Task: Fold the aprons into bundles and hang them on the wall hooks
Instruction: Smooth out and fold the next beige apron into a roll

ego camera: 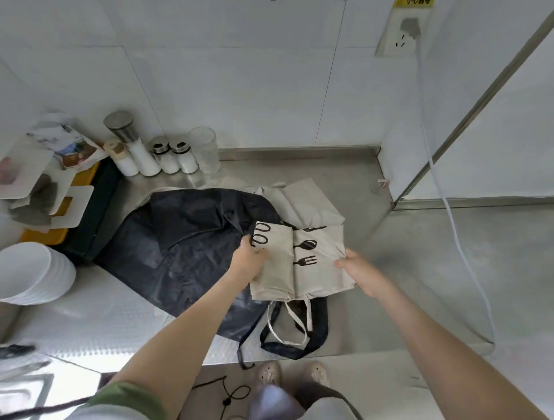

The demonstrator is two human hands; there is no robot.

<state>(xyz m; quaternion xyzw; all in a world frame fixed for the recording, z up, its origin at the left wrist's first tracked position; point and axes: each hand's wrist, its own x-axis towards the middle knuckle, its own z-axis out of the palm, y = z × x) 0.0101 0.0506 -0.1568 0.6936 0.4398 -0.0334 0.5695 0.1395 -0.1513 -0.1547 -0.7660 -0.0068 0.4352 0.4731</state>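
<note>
Beige apron (302, 263): folded to a rough rectangle, lying on the steel counter (419, 269), its left part on top of a spread navy apron (186, 239); beige ties trail from its near edge towards the counter's front lip.

Left hand (250, 260): arm reaches forward, bare to above the elbow; hand at the beige apron's left edge; thumb on top of the folded flap, fingers round the edge; narrow pinch on the cloth.

Right hand (359, 271): arm extended from the lower right; hand at the beige apron's right edge; thumb above, fingers below the fabric; holds that edge; slightly blurred.

Print on the beige apron: black spoon, fork and part of a knife; black ovals on the left flap; no words.

Beyond the beige apron, at the wall: four white-filled jars (150, 156) and a clear glass tumbler (205, 150); far left of it, stacked white bowls (33, 275); up and right of it, a wall socket (398, 39) under a yellow label (415, 3), characters cropped and unreadable; a white cable (449, 215) hangs down right of it.
</note>
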